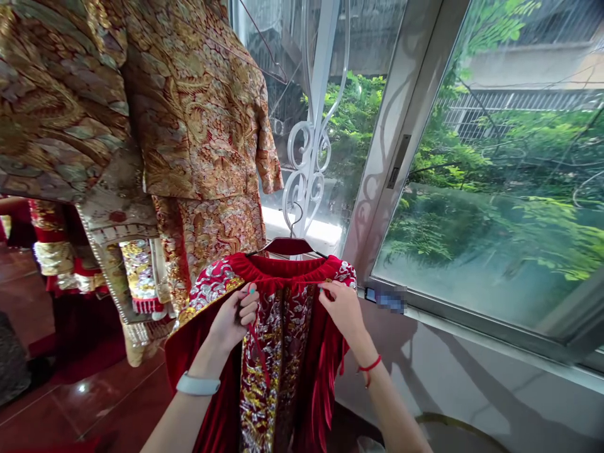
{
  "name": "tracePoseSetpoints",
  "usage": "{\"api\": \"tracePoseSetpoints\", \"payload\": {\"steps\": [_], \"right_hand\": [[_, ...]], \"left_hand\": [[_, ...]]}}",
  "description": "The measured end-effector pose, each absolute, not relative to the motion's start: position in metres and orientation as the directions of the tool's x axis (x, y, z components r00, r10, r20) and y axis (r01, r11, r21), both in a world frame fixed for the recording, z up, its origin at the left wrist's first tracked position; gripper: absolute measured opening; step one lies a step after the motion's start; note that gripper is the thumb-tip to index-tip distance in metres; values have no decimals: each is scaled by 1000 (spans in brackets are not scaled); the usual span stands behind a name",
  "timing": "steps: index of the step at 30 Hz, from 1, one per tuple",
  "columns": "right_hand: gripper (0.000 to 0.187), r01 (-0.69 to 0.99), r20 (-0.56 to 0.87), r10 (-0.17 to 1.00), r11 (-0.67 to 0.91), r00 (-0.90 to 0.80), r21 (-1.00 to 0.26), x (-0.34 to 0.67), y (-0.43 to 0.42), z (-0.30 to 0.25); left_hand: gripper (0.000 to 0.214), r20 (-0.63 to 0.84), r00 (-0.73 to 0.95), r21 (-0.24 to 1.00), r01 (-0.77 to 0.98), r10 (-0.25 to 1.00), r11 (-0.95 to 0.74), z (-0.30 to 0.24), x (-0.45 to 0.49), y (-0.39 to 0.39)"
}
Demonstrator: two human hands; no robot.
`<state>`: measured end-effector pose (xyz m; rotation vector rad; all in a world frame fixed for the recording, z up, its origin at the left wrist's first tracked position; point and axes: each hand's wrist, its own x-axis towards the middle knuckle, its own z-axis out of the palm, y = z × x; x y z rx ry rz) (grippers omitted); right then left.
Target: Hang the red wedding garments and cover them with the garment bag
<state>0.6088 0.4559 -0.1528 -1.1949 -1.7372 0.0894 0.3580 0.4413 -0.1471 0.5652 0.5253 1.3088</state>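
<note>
A red velvet garment (325,352) with gold and silver embroidery hangs in front of me on a hanger (287,245). My left hand (238,314) is closed at the left of its neckline, fingers wrapped around a thin red cord (258,349) whose loose end dangles below. On the right side of the neckline my right hand (342,308) is in a pinch, thumb and forefinger together on the red cord at the gathered edge. Between the two hands the embroidered front panel (262,377) hangs down. What lies inside my curled left fingers is partly hidden.
Gold brocade jackets (202,126) hang close on the left, with other embroidered pieces (139,270) below. A white scrolled metal grille (306,151) and a sliding window (495,189) stand ahead. On the sill lies a phone-like object (387,299), partly blurred. Red tiles (113,402) cover the floor.
</note>
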Motion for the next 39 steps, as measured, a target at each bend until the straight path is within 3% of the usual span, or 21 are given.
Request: {"api": "tracePoseSetpoints", "payload": {"steps": [2,4,5,6,8,11,15,19,24,27,30,33,36,39], "right_hand": [[24,641,743,646,499,173,-583,591,463,-157],[24,523,739,583,536,337,-662,573,474,-155],[23,429,707,609,566,359,-705,565,479,-152],[22,319,668,676,588,312,-743,559,485,-148],[24,122,579,814,572,30,-811,550,495,-140],[29,11,474,799,514,-369,-858,545,504,-131],[30,-5,472,748,531,-467,-847,547,505,-129],[25,1,505,708,581,-494,-814,551,501,-134],[14,246,655,696,717,-295,-652,555,492,-139],[21,385,768,612,765,-188,-516,569,489,-139],[29,531,816,548,754,-185,-386,592,488,-140],[31,544,791,562,754,-244,-368,606,488,-144],[23,364,716,684,709,-143,-605,599,487,-152],[23,-132,415,898,397,-150,-908,582,484,-159]], "left_hand": [[5,10,143,716,-691,990,93,-146,362,444],[17,78,140,809,-588,987,19,-145,365,447],[25,113,149,848,-529,982,-17,-144,367,448],[32,145,163,880,-472,976,-52,-143,368,449],[41,202,188,930,-344,961,-128,-141,371,452],[38,320,172,947,-86,932,-309,-138,375,457],[28,484,174,833,208,857,-513,-135,375,461],[25,583,160,708,381,796,-595,-136,374,463],[13,715,141,521,545,684,-657,-141,379,468],[20,729,231,388,637,645,-666,-140,370,468],[26,696,380,197,715,610,-671,-137,348,466],[30,607,472,91,758,639,-646,-138,330,464],[26,549,378,237,784,745,-573,-140,330,462],[22,373,320,617,615,871,-491,-139,344,458]]}}
